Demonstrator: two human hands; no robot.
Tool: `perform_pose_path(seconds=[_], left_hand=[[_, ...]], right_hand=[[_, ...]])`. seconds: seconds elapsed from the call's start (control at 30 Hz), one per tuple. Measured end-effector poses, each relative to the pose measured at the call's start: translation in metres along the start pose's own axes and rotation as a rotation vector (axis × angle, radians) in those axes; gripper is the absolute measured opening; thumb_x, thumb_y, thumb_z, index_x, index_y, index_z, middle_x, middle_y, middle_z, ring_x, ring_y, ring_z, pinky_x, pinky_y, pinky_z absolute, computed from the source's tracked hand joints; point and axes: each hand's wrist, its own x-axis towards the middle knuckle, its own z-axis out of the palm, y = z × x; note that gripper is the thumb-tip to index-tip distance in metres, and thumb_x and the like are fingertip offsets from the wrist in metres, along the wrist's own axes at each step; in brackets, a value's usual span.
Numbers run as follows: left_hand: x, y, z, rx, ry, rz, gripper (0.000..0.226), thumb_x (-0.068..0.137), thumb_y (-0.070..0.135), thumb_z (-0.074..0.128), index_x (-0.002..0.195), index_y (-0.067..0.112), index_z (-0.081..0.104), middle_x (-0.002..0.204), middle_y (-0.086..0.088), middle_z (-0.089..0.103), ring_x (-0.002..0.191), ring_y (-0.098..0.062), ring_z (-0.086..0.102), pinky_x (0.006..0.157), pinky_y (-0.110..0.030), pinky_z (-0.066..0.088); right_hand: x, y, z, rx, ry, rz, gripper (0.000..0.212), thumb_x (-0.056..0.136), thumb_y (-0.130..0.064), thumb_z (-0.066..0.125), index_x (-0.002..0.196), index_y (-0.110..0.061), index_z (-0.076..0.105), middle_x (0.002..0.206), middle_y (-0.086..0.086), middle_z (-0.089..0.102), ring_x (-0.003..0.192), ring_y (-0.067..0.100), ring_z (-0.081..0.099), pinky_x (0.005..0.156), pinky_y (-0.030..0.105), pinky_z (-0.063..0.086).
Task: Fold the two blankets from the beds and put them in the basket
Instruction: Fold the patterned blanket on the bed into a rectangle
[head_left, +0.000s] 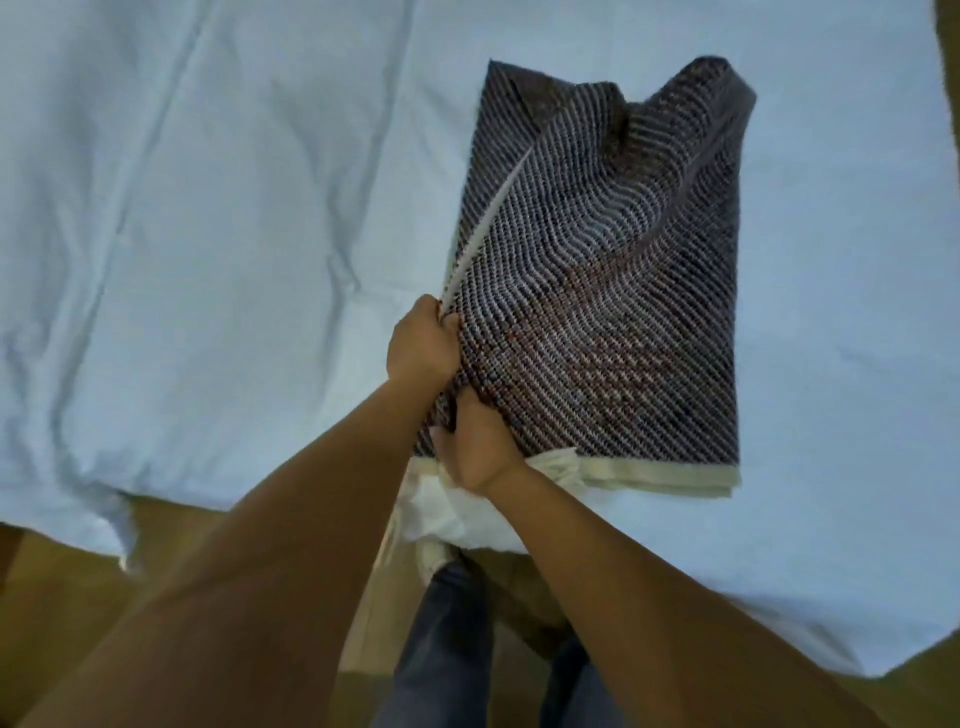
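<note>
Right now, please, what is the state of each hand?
Left hand: closed, gripping the left edge of the blanket.
Right hand: closed on the blanket's near left corner.

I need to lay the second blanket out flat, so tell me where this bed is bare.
The light blue bedsheet lies bare across the whole stretch left of the dark striped woven blanket, and in a narrower strip on its right. It is crowded at the blanket's near-left corner, where the left hand and right hand grip it.
</note>
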Motion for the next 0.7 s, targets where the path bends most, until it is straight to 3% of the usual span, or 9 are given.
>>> perform_pose_path(seconds=[0.1,0.23,0.3,0.37,0.43,0.53,0.6,0.7], left_hand=[[-0.002,-0.018,-0.004,-0.046,-0.001,-0.046,0.017,0.095,0.026,0.043,0.089,0.010,0.046,0.096,-0.016,0.060,0.077,-0.022,0.044,0.066,-0.029,0.030],[-0.011,-0.036,-0.002,-0.145,-0.158,-0.160,0.032,0.090,0.031,0.055,0.109,0.007,0.047,0.096,-0.006,0.055,0.088,-0.023,0.051,0.073,-0.028,0.036],[-0.015,-0.046,-0.002,-0.092,-0.221,-0.142,0.028,0.084,0.030,0.063,0.097,0.009,0.050,0.087,-0.001,0.052,0.084,-0.021,0.049,0.069,-0.028,0.036],[-0.016,-0.053,-0.005,-0.022,-0.248,-0.108,0.025,0.081,0.026,0.066,0.073,0.015,0.046,0.072,0.002,0.048,0.076,-0.020,0.046,0.057,-0.026,0.031],[-0.017,-0.059,-0.009,-0.006,-0.248,-0.090,0.026,0.080,0.021,0.066,0.067,0.015,0.045,0.069,-0.001,0.048,0.075,-0.020,0.046,0.056,-0.028,0.029],[-0.016,-0.063,-0.011,-0.013,-0.232,-0.090,0.017,0.082,0.020,0.064,0.075,0.012,0.050,0.076,-0.004,0.052,0.077,-0.021,0.047,0.065,-0.027,0.031],[-0.016,-0.066,-0.011,0.001,-0.252,-0.104,0.024,0.082,0.021,0.063,0.067,0.015,0.045,0.068,0.000,0.048,0.075,-0.021,0.046,0.062,-0.027,0.031],[-0.015,-0.066,-0.010,0.005,-0.273,-0.110,0.032,0.081,0.021,0.063,0.061,0.019,0.038,0.062,0.004,0.042,0.072,-0.020,0.044,0.052,-0.027,0.030]], right_hand=[[0.003,-0.005,0.015,-0.011,-0.014,0.019,0.037,0.092,-0.019,0.049,0.123,-0.002,0.040,0.121,0.020,0.056,0.110,0.034,0.055,0.092,0.036,0.042],[0.006,-0.004,0.025,0.090,-0.017,0.088,0.038,0.093,-0.011,0.048,0.129,-0.005,0.038,0.130,0.016,0.052,0.119,0.028,0.051,0.098,0.029,0.038],[0.007,-0.007,0.030,0.182,-0.004,0.125,0.035,0.093,-0.010,0.047,0.127,-0.006,0.041,0.129,0.013,0.054,0.119,0.025,0.051,0.097,0.029,0.040],[0.006,-0.010,0.034,0.268,0.063,0.165,0.030,0.092,-0.013,0.049,0.122,-0.008,0.046,0.119,0.011,0.058,0.109,0.025,0.055,0.085,0.029,0.043],[0.006,-0.014,0.037,0.309,0.106,0.197,0.026,0.091,-0.016,0.051,0.116,-0.009,0.050,0.110,0.010,0.060,0.097,0.024,0.056,0.076,0.026,0.039],[0.009,-0.020,0.039,0.440,0.051,0.243,0.019,0.090,-0.010,0.052,0.109,-0.008,0.052,0.110,0.014,0.060,0.091,0.020,0.051,0.082,0.030,0.043],[0.008,-0.025,0.039,0.580,0.005,0.302,0.016,0.088,0.000,0.052,0.103,-0.006,0.051,0.112,0.021,0.060,0.097,0.023,0.053,0.097,0.039,0.044],[0.009,-0.027,0.039,0.575,0.010,0.335,0.016,0.088,-0.003,0.053,0.105,-0.004,0.052,0.112,0.018,0.062,0.102,0.026,0.056,0.096,0.035,0.045]])
